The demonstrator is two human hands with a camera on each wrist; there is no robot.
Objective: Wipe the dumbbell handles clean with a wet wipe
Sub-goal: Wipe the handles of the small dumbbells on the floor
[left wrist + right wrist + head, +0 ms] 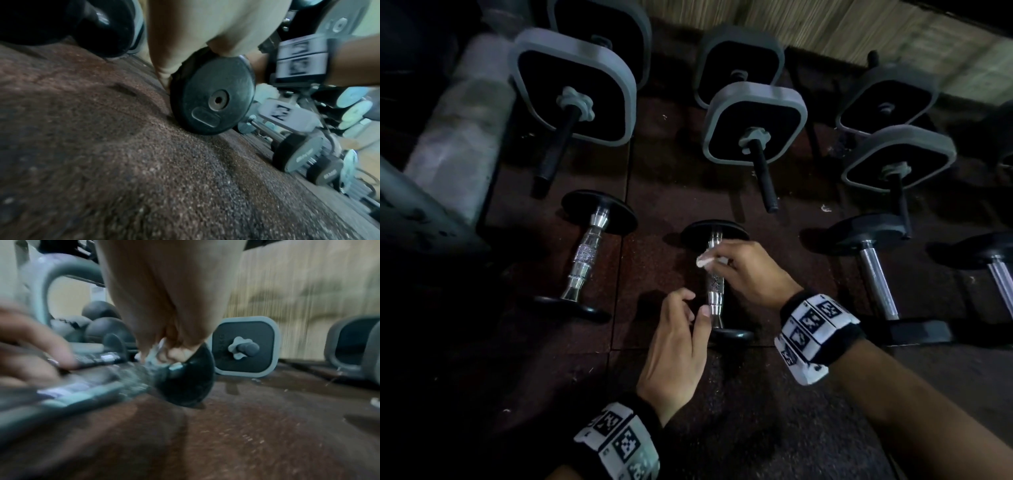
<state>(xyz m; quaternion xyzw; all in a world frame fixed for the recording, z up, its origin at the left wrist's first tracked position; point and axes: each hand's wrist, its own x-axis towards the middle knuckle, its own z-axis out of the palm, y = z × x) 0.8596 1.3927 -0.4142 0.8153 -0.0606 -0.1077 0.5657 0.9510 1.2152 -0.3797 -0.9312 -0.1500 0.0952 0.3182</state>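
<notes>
A: Right hand (748, 270) covers the upper dumbbell handle (715, 286); wet wipe (703, 259) mostly tucked under fingers.
B: Right wrist view's smeared: handle & left hand (30, 344) are blur.
A: Far-right dumbbell (996, 267) cut by frame edge. Left hand's contact w/ handle: can't tell.

I can read very little here. In my left wrist view, a pale grey square-ended dumbbell plate (285, 113) lying on the floor carries a dark "2", perhaps with a second character I cannot make out. The dark hexagonal dumbbell heads (304, 154) nearby bear small pale lettering, too blurred to read. The black-and-white wristbands (816, 329) show only coded squares, not text.
</notes>
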